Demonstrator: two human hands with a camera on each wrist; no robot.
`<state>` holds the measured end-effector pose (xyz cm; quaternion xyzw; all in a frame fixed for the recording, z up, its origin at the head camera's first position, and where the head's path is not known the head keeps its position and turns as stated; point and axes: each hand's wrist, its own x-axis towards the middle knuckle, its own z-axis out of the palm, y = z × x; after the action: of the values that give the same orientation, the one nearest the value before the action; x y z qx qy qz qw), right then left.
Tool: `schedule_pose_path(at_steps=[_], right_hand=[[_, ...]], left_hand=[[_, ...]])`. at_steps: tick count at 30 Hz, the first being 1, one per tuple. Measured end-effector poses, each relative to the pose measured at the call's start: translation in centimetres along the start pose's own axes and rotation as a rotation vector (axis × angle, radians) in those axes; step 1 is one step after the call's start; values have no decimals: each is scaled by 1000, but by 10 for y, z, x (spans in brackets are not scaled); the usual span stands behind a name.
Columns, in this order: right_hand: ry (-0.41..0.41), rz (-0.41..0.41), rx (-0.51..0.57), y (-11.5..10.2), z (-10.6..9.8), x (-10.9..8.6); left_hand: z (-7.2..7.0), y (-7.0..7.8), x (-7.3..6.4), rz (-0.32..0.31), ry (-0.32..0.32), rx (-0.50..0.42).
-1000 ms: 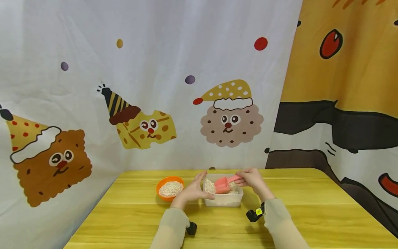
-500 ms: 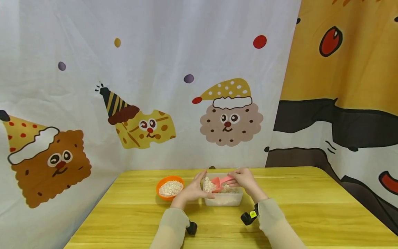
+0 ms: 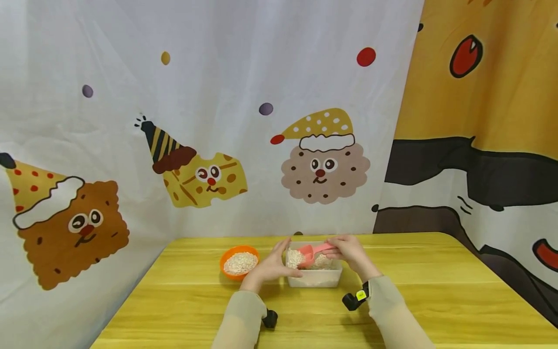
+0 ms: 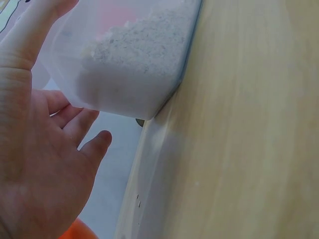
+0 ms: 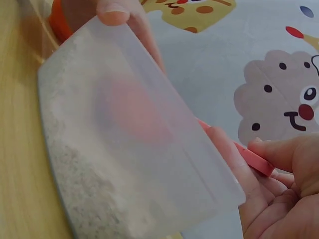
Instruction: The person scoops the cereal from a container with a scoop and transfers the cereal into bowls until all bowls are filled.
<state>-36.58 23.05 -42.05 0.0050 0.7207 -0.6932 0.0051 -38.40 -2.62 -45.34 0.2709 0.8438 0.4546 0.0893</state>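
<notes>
My right hand [image 3: 348, 250] pinches the handle of a pink scoop [image 3: 307, 257] between thumb and fingers, as the right wrist view also shows. The scoop's bowl is inside a translucent white plastic container [image 3: 315, 278], at the oats [image 3: 295, 258] heaped on its left side. My left hand [image 3: 272, 264] holds the container's left end, thumb at the near rim and fingers on the far side. Through the wall in the left wrist view, the flakes [image 4: 144, 47] slope up to one side. How full the scoop is cannot be made out.
An orange bowl [image 3: 224, 275] filled with oats [image 3: 240, 263] stands just left of my left forearm. Everything rests on a yellow wood-grain table [image 3: 301, 320]. Behind its far edge hangs a white curtain [image 3: 209, 97] printed with cartoon figures.
The scoop has moved left inside the container to the oats on that side, then slightly back to the right. My left hand has kept its hold on the container.
</notes>
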Motion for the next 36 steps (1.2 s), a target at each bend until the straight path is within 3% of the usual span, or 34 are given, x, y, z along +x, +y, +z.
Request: schedule_pose_path(at_steps=[16,36], right_hand=[[-43,46,166,3,-18,5],[-54,42,274,-6,-34,0]], left_hand=[[0,-1,1,-10,-4,-3],[-1,1,1,-3,-4,25]])
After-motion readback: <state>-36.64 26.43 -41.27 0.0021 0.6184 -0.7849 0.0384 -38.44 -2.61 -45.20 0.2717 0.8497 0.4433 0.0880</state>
